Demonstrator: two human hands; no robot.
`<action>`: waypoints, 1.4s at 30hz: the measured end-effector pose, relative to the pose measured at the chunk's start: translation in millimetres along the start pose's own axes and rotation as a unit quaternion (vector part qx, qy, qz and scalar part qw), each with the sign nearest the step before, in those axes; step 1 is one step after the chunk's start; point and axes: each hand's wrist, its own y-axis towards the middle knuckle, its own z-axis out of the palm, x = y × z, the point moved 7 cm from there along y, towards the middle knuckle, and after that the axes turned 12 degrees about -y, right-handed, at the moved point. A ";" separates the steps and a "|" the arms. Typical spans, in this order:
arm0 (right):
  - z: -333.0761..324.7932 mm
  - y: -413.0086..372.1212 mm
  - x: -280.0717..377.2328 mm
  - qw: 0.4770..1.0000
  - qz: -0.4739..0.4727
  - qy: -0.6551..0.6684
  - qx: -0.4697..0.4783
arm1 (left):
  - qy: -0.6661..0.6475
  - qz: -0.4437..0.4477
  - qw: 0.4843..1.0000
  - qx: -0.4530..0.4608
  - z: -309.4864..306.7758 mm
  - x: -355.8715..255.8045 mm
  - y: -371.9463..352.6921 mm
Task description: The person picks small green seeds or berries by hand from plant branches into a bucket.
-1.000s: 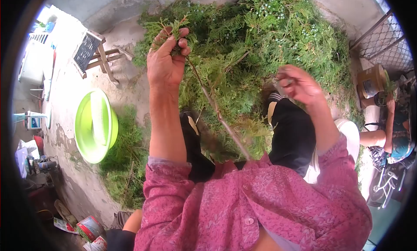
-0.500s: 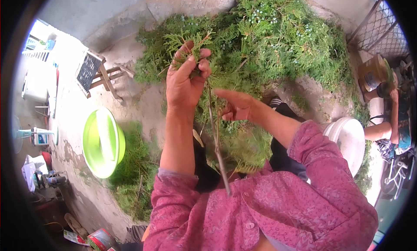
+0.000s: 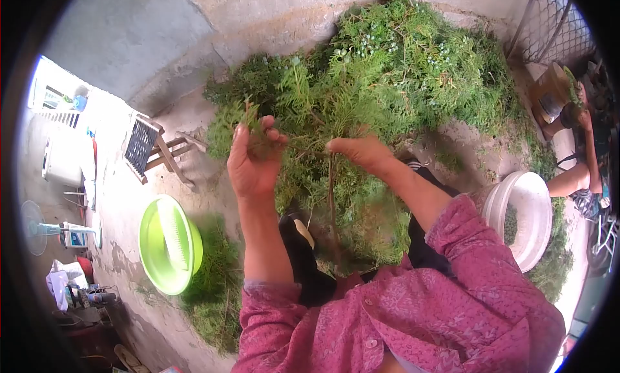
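My left hand [image 3: 257,156] is raised left of centre, its fingers curled around a small green sprig [image 3: 240,118]. To its right, my right hand [image 3: 365,152] pinches the upper part of a branch, thumb and fingers together. The branch's brown stem [image 3: 332,205] hangs down toward my lap, and feathery foliage fans out above the hand. Behind both hands lies a large heap of green branches [image 3: 439,69] with small pale berries.
A green basin [image 3: 150,260] stands at the left beside more cut greenery [image 3: 216,302]. Behind it is a folding stool [image 3: 143,147]. A white bucket [image 3: 539,221] stands at the right, near another person's arm [image 3: 571,181] and a brown bucket [image 3: 549,102].
My left hand has moved lower and left, away from the stem. My right hand has closed on the branch. The view has shifted, and the basin appears lower.
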 end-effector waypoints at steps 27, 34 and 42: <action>-102.4 37.1 39.2 0.967 -0.059 0.240 -0.053 | -0.009 -0.031 0.972 0.234 30.6 10.8 -0.6; -120.3 30.8 42.0 0.985 -0.050 0.137 -0.089 | 0.062 -0.018 0.970 0.233 30.6 14.2 -3.0; -46.7 45.9 1.4 0.995 -0.090 -0.025 -0.032 | 0.209 -0.075 0.949 0.226 51.7 56.7 -19.6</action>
